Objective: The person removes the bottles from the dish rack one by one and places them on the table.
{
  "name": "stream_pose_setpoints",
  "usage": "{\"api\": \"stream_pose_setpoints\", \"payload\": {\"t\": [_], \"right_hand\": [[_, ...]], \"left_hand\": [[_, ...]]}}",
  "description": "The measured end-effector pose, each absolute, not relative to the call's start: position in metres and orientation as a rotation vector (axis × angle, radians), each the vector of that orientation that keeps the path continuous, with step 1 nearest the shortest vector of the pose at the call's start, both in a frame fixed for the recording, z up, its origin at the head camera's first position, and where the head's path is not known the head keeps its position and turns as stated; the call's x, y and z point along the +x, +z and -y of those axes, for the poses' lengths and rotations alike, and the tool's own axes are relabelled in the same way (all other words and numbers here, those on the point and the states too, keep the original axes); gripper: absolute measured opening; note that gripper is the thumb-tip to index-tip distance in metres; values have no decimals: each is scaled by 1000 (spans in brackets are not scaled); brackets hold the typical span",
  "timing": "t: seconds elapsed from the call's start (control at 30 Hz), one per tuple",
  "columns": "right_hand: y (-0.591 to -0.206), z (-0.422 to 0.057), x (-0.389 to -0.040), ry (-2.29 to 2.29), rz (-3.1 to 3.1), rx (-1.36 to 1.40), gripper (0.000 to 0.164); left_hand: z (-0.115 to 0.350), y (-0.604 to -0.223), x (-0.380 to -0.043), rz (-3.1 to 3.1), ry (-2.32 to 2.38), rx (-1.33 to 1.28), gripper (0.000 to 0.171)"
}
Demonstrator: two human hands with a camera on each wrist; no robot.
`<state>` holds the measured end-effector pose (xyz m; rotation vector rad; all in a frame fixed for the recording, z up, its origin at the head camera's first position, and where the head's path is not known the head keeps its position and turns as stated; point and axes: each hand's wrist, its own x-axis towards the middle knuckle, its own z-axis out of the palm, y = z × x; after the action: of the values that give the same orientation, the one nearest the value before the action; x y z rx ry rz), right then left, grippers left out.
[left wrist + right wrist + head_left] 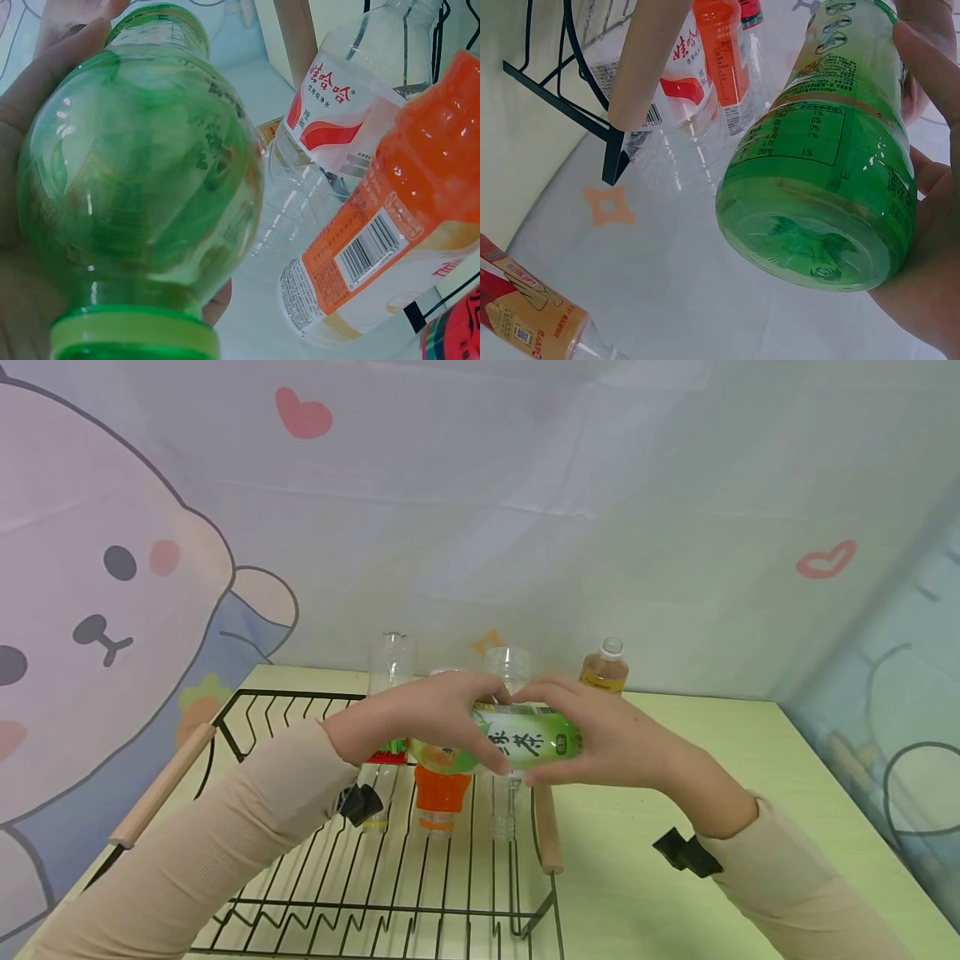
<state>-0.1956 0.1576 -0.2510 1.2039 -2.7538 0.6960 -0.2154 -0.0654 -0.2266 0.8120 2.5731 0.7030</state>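
A green tea bottle (528, 735) with a green cap lies sideways in the air above a black wire rack (360, 906). My left hand (442, 710) holds its cap-side half, with the thumb along the near side. At the base end, my right hand (615, 739) grips the bottle between thumb and fingers. In the left wrist view the rounded green shoulder of the bottle (142, 187) faces the camera; the right wrist view shows its base. Below and behind it, an orange bottle (441, 793) and a clear water bottle (337, 112) with a red-and-white label lie on the rack.
The rack has wooden handles (550, 831) on both sides. Another clear bottle (392, 660) lies at the rack's left, with a red label partly hidden. An amber bottle (604, 670) stands at the back of the pale table (675, 843), close to the fabric backdrop (675, 568).
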Motion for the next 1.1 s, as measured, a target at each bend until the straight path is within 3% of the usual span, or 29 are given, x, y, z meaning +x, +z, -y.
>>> {"api": "stream_pose_setpoints", "payload": {"t": [1.1], "right_hand": [[-261, -159, -197, 506, 2751, 1197, 56]], "left_hand": [[57, -233, -215, -2552, 725, 806, 60]]}}
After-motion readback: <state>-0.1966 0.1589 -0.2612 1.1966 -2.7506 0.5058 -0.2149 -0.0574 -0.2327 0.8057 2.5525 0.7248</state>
